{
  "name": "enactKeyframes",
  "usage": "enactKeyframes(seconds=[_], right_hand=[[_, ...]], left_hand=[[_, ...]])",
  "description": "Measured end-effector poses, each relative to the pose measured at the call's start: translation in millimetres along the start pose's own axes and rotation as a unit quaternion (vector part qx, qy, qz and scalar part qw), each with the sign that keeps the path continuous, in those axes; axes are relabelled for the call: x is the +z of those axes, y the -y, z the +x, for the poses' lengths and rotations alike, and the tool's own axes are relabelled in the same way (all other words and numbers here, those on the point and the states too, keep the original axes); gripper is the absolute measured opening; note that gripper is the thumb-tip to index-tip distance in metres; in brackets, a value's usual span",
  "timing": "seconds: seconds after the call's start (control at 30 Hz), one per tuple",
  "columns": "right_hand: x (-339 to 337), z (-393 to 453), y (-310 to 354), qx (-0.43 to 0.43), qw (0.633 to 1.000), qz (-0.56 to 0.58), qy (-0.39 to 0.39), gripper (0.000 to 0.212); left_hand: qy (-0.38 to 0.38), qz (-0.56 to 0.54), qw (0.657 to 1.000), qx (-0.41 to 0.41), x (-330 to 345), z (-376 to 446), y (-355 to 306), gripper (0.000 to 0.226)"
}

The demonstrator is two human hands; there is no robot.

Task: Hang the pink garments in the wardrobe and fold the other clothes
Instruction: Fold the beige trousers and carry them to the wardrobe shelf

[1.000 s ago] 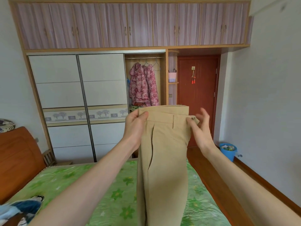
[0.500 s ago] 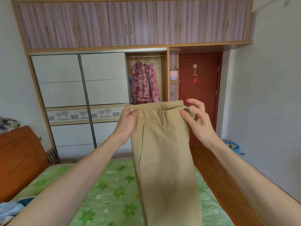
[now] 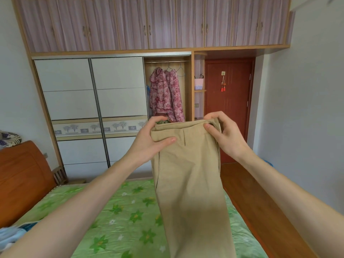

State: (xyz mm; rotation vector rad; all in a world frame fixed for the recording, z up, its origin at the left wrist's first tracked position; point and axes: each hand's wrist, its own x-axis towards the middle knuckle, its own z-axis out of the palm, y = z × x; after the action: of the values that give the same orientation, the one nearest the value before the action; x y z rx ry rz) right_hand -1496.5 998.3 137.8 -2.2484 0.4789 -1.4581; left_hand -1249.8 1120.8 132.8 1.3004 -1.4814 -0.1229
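Note:
A pair of beige trousers [image 3: 191, 183] hangs upright in front of me, folded lengthwise, legs dropping past the lower edge of the view. My left hand [image 3: 149, 142] grips the left end of the waistband, thumb across the front. My right hand [image 3: 225, 135] pinches the right end, fingers curled over the top. Behind them, two pink floral garments [image 3: 165, 94] hang on the rail in the open wardrobe [image 3: 188, 86] section.
A bed with a green flowered sheet [image 3: 121, 216] lies below the trousers, its wooden headboard [image 3: 20, 175] at left. Blue and white clothes [image 3: 13, 235] sit at the bed's left edge. White sliding doors [image 3: 89, 108] and a red door [image 3: 229, 108] stand ahead.
Both hands have drawn closer together along the waistband and lowered slightly. My right hand's fingers, spread a second ago, now curl over the waistband's right end. The view tilted upward.

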Motion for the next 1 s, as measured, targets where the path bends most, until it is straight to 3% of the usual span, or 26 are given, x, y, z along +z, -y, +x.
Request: enactKeyframes(seconds=[0.13, 0.27, 0.43, 0.53, 0.7, 0.8, 0.87, 0.9, 1.0], right_hand=[[-13.3, 3.1, 8.0, 0.010, 0.999, -0.010, 0.035, 0.028], [-30.7, 2.0, 12.1, 0.002, 0.995, -0.055, 0.089, 0.038], [-42.2, -4.0, 17.1, 0.005, 0.995, -0.058, 0.086, 0.031], [-45.2, -3.7, 19.5, -0.008, 0.997, -0.044, 0.069, 0.025], [-48.7, 6.6, 27.6, -0.026, 0.992, -0.078, 0.093, 0.014], [-54.2, 22.4, 47.2, 0.000, 0.976, -0.129, 0.178, 0.047], [-57.5, 35.1, 61.3, 0.043, 0.939, -0.200, 0.277, 0.069], [-59.1, 41.4, 65.6, 0.064, 0.918, -0.223, 0.321, 0.069], [-63.0, 55.4, 67.3, 0.091, 0.895, -0.207, 0.385, 0.034]], left_hand=[[-0.015, -0.010, 1.000, 0.003, -0.4, 7.0, -8.7, 0.021], [0.004, -0.017, 1.000, 0.009, 2.3, 13.4, -17.2, 0.034], [0.020, -0.030, 0.999, 0.036, 8.2, 19.9, -26.8, 0.011], [0.014, -0.030, 0.998, 0.049, 11.2, 19.5, -29.7, 0.013], [-0.052, -0.090, 0.995, 0.003, 21.9, 15.8, -35.1, 0.033], [-0.073, -0.079, 0.994, 0.014, 30.6, 16.7, -45.9, 0.040], [-0.065, -0.063, 0.996, 0.022, 31.5, 21.5, -50.0, 0.042], [-0.055, -0.054, 0.997, 0.024, 30.7, 24.5, -51.4, 0.042], [0.002, -0.012, 1.000, 0.024, 23.9, 30.0, -56.5, 0.044]])
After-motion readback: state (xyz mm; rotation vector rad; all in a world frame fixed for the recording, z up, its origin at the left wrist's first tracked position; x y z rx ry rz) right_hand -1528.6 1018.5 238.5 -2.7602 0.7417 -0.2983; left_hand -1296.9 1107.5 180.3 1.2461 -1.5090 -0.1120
